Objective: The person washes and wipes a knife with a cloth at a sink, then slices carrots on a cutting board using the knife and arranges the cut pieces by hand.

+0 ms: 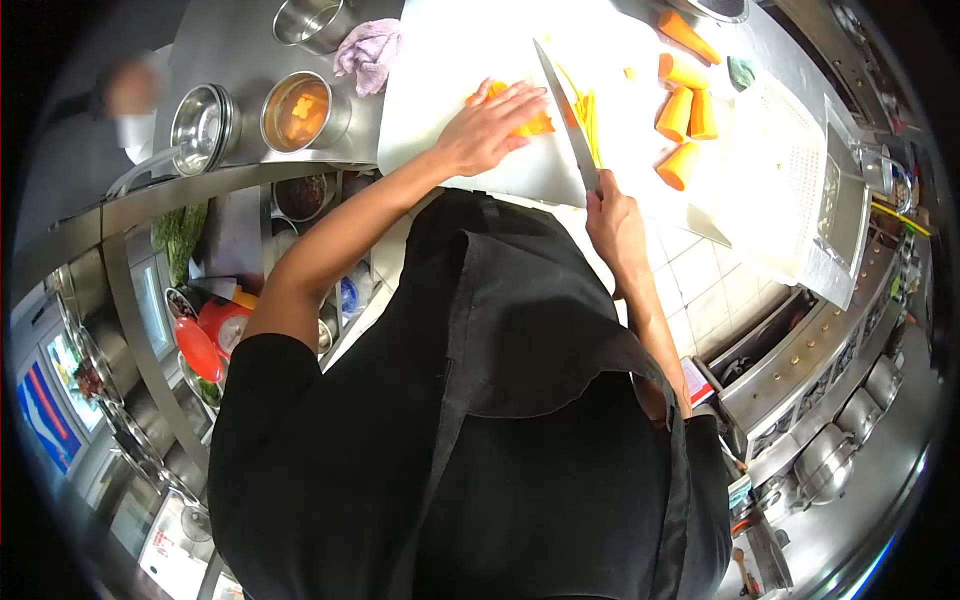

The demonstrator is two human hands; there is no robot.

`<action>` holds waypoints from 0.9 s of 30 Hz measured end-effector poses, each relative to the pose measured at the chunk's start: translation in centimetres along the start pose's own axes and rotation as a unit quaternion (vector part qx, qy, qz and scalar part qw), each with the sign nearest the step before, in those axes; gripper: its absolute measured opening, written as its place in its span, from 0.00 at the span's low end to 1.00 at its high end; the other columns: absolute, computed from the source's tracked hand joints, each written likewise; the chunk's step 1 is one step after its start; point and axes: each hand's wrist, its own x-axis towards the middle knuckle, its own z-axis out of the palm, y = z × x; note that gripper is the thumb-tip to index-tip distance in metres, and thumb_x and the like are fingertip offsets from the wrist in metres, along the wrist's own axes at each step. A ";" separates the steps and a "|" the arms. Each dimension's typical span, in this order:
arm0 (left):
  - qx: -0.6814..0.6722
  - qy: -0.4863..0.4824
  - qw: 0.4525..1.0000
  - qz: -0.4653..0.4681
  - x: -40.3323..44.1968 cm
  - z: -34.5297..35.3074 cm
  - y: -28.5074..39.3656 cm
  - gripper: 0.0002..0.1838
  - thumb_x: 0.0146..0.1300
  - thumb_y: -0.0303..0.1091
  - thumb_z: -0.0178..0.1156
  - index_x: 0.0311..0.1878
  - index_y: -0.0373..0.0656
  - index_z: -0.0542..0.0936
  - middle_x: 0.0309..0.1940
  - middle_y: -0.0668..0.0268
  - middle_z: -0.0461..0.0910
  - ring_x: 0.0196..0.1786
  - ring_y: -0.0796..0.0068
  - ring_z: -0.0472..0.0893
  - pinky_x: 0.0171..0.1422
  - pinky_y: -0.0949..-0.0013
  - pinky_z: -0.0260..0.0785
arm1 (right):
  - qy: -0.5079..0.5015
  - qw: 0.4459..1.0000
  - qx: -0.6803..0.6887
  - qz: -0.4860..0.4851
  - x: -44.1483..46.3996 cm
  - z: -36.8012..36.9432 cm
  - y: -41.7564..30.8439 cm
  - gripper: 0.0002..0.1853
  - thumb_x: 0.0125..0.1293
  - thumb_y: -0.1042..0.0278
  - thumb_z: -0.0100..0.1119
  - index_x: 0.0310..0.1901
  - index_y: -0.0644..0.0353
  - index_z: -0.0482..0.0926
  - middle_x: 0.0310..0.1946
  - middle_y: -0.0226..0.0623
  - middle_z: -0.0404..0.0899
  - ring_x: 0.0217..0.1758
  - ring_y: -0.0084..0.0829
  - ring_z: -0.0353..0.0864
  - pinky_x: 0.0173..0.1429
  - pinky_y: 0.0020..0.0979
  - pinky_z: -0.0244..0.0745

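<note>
Near a pot of orange pieces, left grip spreads over carrot, right grip clasps knife.

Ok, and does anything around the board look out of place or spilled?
I see no clear spill or damage. The cloth lies crumpled beside the board, a bit untidy, and a stray carrot bit sits apart from the strips.

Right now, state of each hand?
Left hand: open, laid over carrot pieces on the white board.
Right hand: closed, holding the knife.
</note>
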 end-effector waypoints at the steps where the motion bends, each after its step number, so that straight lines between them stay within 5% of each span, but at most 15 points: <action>1: -0.073 0.044 0.996 0.000 -0.3 -0.1 -0.9 0.24 0.61 0.38 0.55 0.61 0.48 0.70 0.62 0.63 0.69 0.69 0.59 0.62 0.70 0.44 0.50 | 0.000 1.000 -0.003 -0.001 0.3 -0.1 -0.3 0.12 0.63 0.74 0.52 0.48 0.65 0.69 0.26 0.57 0.78 0.32 0.57 0.79 0.37 0.48 0.73; 6: -0.199 0.140 0.970 -0.009 -1.4 1.1 -1.6 0.14 0.54 0.27 0.57 0.46 0.46 0.78 0.50 0.66 0.75 0.60 0.62 0.68 0.64 0.48 0.56 | -0.004 0.997 -0.070 -0.023 1.7 -0.2 -1.9 0.12 0.63 0.73 0.50 0.47 0.63 0.67 0.23 0.56 0.78 0.29 0.56 0.79 0.35 0.50 0.74; 8: -0.098 0.104 0.990 -0.001 -0.5 0.7 -0.2 0.11 0.52 0.26 0.59 0.40 0.46 0.79 0.47 0.69 0.76 0.55 0.65 0.70 0.61 0.52 0.58 | -0.017 0.995 -0.097 -0.037 2.4 -0.2 -2.1 0.12 0.63 0.74 0.50 0.47 0.63 0.67 0.22 0.56 0.77 0.28 0.56 0.79 0.33 0.50 0.73; 11: -0.094 0.142 0.985 0.026 -0.2 1.0 -0.5 0.14 0.52 0.22 0.53 0.42 0.45 0.80 0.49 0.66 0.75 0.52 0.59 0.70 0.57 0.58 0.59 | -0.038 0.988 -0.135 -0.063 1.8 -1.1 -2.9 0.11 0.63 0.74 0.49 0.47 0.64 0.67 0.20 0.55 0.76 0.26 0.56 0.79 0.31 0.51 0.73; 14: -0.051 0.078 0.995 0.026 -0.2 1.4 -0.8 0.13 0.52 0.28 0.59 0.43 0.48 0.78 0.50 0.69 0.74 0.56 0.64 0.69 0.59 0.53 0.58 | -0.040 0.985 -0.146 -0.089 0.9 -1.2 -2.6 0.10 0.64 0.74 0.47 0.46 0.64 0.67 0.19 0.56 0.76 0.26 0.55 0.79 0.30 0.51 0.73; 19: -0.056 0.065 0.996 0.012 -0.5 1.4 -0.6 0.15 0.51 0.28 0.60 0.45 0.49 0.78 0.52 0.69 0.73 0.57 0.63 0.69 0.60 0.52 0.59 | 0.014 0.984 -0.121 -0.133 2.8 2.0 -1.1 0.07 0.66 0.73 0.45 0.43 0.64 0.64 0.20 0.57 0.76 0.26 0.58 0.78 0.30 0.54 0.71; 27: -0.042 0.083 0.996 0.014 -0.3 1.6 -0.8 0.13 0.52 0.29 0.58 0.43 0.49 0.79 0.50 0.70 0.75 0.54 0.64 0.70 0.57 0.53 0.60 | -0.044 0.985 -0.123 -0.108 1.2 -0.8 -2.4 0.06 0.65 0.75 0.45 0.41 0.65 0.63 0.20 0.59 0.75 0.25 0.59 0.77 0.30 0.54 0.71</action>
